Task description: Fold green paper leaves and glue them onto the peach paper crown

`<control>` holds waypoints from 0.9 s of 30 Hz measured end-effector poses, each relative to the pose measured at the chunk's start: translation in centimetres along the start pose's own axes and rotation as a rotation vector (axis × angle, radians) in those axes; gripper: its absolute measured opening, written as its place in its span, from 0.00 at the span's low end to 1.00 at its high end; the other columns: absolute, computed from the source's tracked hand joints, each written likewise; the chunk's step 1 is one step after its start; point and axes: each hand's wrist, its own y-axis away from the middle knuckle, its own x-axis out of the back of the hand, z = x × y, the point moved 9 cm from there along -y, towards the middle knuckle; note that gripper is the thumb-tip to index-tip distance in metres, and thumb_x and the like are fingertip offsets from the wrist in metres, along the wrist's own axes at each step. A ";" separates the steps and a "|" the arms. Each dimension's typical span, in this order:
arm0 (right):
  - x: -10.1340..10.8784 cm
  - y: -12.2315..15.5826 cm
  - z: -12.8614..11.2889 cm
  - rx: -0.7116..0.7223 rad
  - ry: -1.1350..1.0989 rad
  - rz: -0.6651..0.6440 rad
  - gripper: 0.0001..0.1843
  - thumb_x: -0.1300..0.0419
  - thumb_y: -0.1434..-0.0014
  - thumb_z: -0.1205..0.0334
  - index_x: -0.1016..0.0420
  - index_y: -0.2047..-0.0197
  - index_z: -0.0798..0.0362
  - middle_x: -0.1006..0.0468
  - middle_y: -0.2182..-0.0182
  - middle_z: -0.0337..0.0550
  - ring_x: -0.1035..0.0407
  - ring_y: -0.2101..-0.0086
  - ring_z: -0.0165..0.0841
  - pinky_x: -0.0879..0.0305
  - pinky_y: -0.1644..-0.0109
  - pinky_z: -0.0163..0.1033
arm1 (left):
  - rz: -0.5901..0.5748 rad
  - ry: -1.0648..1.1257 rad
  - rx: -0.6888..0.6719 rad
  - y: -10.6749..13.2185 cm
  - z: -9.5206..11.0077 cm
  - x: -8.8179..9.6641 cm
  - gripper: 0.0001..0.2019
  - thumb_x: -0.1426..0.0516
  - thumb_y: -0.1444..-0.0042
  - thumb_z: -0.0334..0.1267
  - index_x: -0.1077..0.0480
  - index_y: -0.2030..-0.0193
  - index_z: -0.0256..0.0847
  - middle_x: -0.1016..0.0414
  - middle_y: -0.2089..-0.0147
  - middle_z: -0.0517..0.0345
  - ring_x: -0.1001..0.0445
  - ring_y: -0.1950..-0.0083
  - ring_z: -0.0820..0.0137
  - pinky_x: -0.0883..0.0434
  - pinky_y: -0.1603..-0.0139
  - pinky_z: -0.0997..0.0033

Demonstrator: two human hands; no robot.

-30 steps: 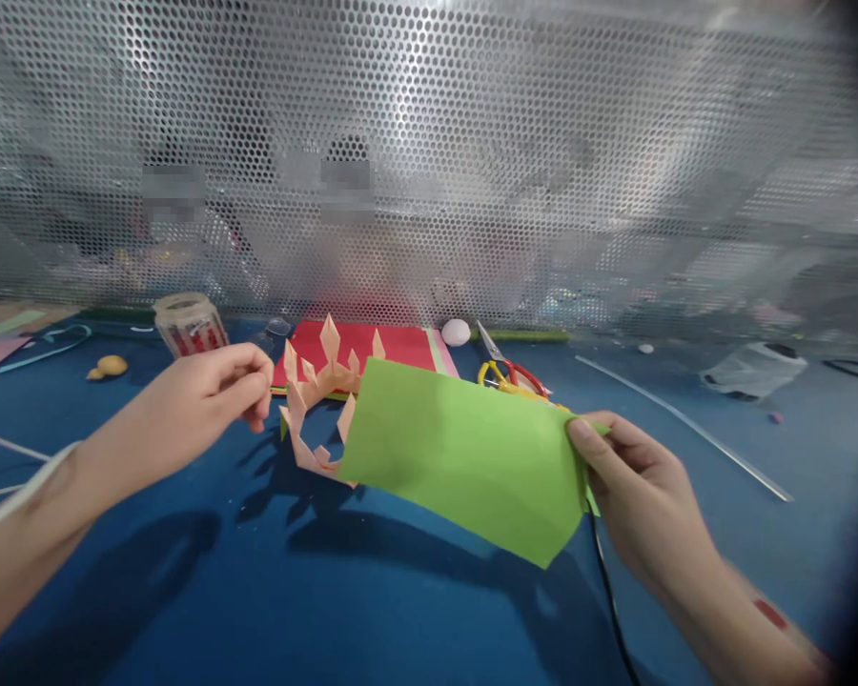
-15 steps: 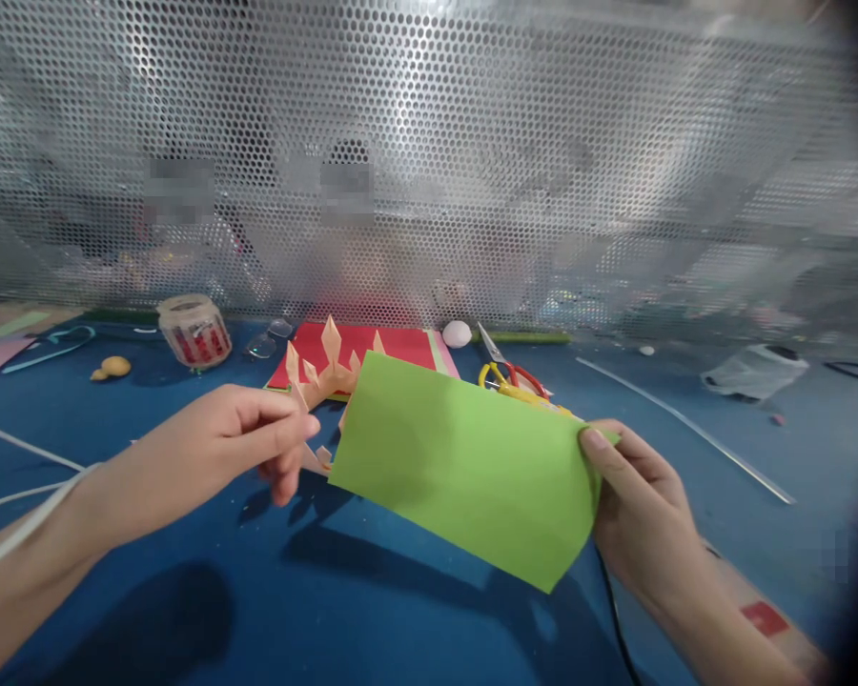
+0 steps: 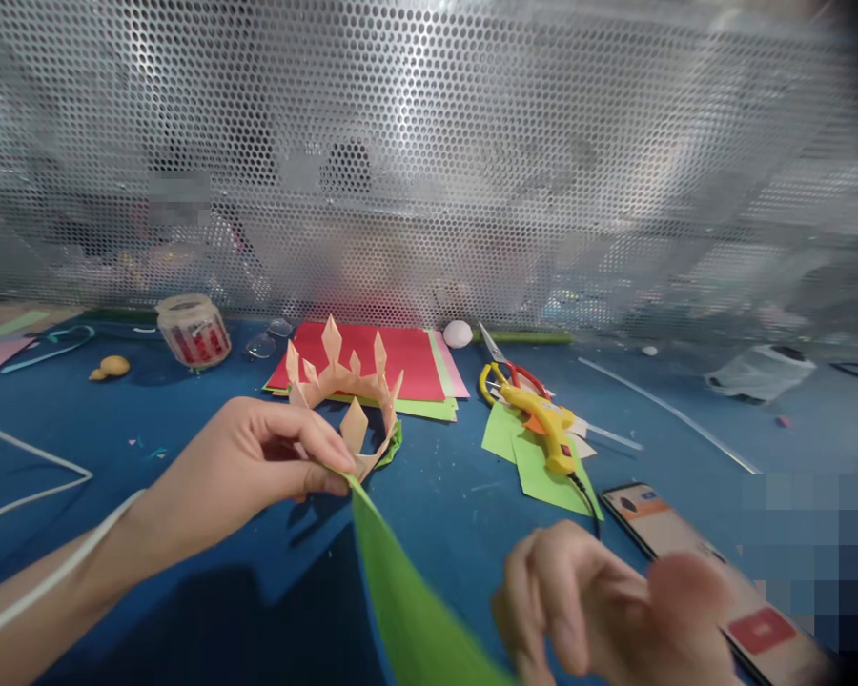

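Observation:
My left hand (image 3: 272, 453) pinches one corner of a sheet of green paper (image 3: 415, 610) between thumb and fingertips. The sheet slants down and runs out at the bottom of the view, seen at a steep angle. To its right is my right hand (image 3: 607, 610), somewhat blurred, its fingers curved and thumb apart, with nothing visible in it. Just behind my left hand stands a peach paper crown (image 3: 354, 381) with pointed tips, partly hidden by that hand. A bit of green (image 3: 392, 443) shows at the crown's right side.
Red paper (image 3: 400, 362) lies stacked with other coloured sheets behind the crown. A yellow glue gun (image 3: 550, 433) rests on green scraps (image 3: 543, 476), beside scissors (image 3: 497, 353). A phone (image 3: 686, 543) lies by my right hand. A jar (image 3: 194, 332) stands far left, before a perforated metal screen (image 3: 429, 171).
The green paper has passed from my right hand to my left and swung down toward me. My right hand has let go and moved left and lower. The crown and glue gun are now uncovered.

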 end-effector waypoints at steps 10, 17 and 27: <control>-1.0 0.2 6.1 -0.315 0.090 0.014 0.29 0.43 0.41 0.38 0.32 0.41 0.41 0.32 0.41 0.42 0.41 0.40 0.39 0.47 0.38 0.43 | -0.275 0.006 -0.341 2.0 2.4 -4.0 0.11 0.36 0.48 0.26 0.19 0.64 0.49 0.16 0.65 0.64 0.21 0.65 0.75 0.29 0.55 0.80; -0.2 -1.0 6.6 -0.241 0.024 0.167 0.23 0.30 0.54 0.43 0.32 0.69 0.52 0.32 0.73 0.34 0.38 0.70 0.28 0.43 0.64 0.33 | -0.334 0.107 -0.222 2.3 1.4 -5.2 0.13 0.31 0.55 0.27 0.19 0.64 0.49 0.18 0.62 0.64 0.23 0.64 0.73 0.28 0.60 0.77; 1.3 -0.8 5.6 -0.103 0.176 0.320 0.16 0.30 0.51 0.47 0.23 0.77 0.51 0.31 0.72 0.38 0.34 0.69 0.30 0.39 0.62 0.35 | -0.361 0.182 0.045 1.6 -1.6 -6.7 0.12 0.34 0.52 0.35 0.21 0.59 0.46 0.20 0.58 0.60 0.24 0.60 0.66 0.28 0.56 0.68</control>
